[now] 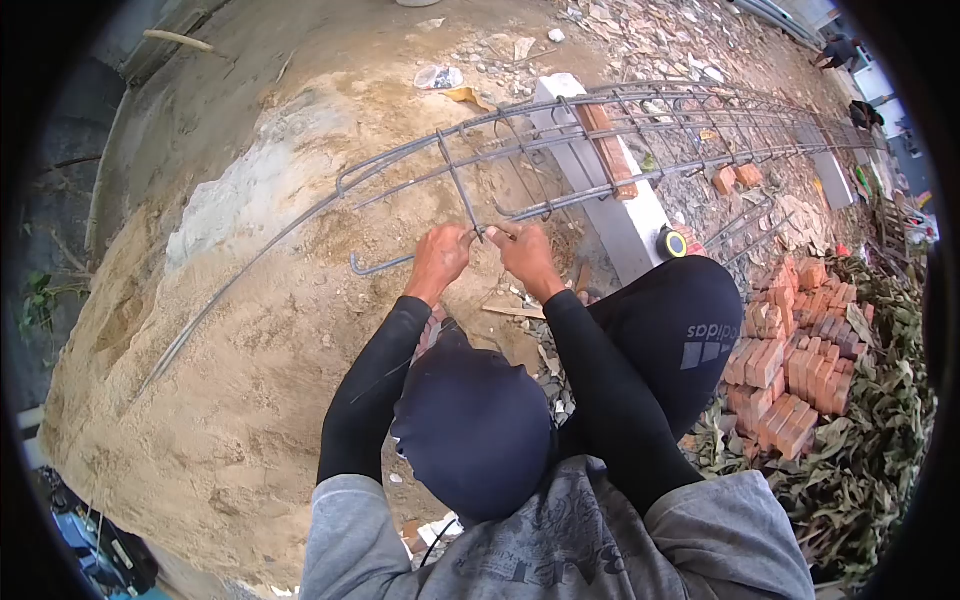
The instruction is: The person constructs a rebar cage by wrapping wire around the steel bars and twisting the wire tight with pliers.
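Observation:
A long cage of steel reinforcing bars [590,135] runs from the sand at left toward the upper right. Near its left end hangs a bent steel stirrup [459,185], and its lower corner reaches my fingers. My left hand [441,260] is closed, fingertips pinching at that corner. Close beside it, my right hand [528,262] is closed too, its fingers bent at the same joint; whatever it grips is too small to make out. A hooked rebar end [378,265] sticks out left of my left hand.
A pale concrete beam [632,232] and a wooden piece [607,150] lie under the cage. A tape measure [676,243] rests by my knee. Stacked bricks [785,365] and dry leaves [850,480] are at right, a sand mound [230,400] at left. People are at the far upper right.

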`<state>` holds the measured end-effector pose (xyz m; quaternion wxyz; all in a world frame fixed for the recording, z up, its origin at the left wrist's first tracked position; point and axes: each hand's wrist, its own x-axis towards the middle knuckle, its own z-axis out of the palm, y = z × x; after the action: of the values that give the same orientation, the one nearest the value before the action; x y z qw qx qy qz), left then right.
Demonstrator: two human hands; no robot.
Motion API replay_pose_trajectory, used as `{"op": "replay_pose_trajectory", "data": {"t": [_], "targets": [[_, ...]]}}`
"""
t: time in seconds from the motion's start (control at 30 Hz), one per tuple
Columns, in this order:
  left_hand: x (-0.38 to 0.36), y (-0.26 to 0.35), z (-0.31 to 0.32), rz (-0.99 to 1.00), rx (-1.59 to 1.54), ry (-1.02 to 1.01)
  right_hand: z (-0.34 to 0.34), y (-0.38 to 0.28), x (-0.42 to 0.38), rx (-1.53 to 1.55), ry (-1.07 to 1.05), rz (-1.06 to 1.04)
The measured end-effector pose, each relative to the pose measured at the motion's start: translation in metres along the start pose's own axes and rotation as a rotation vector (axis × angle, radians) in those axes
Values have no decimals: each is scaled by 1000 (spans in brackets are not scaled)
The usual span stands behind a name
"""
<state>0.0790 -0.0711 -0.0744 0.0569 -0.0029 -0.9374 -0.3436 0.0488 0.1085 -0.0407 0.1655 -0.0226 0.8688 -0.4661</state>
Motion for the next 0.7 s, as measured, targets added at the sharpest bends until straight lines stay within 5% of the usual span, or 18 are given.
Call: {"op": "replay_pose_trajectory", "data": {"t": [0.03,0.13,0.27,0.37,0.47,0.57,0.7], "targets": [[3,-3,-1,-1,-7,-18,7,10,2,-66,54,-94],[18,-10,-5,-84,-115,-144,32,44,-16,433,42,184],[34,-16,-14,-277,-256,-336,15,26,-22,637,-86,440],[39,-8,-15,-281,-251,-348,17,36,-8,273,-26,142],[39,-1,-21,-280,-216,-345,18,6,-11,338,-133,331],[36,-8,-14,-248,-189,-329,37,18,3,-155,19,131],[41,-20,-9,-295,-305,-389,25,18,8,-89,-70,120]]}}
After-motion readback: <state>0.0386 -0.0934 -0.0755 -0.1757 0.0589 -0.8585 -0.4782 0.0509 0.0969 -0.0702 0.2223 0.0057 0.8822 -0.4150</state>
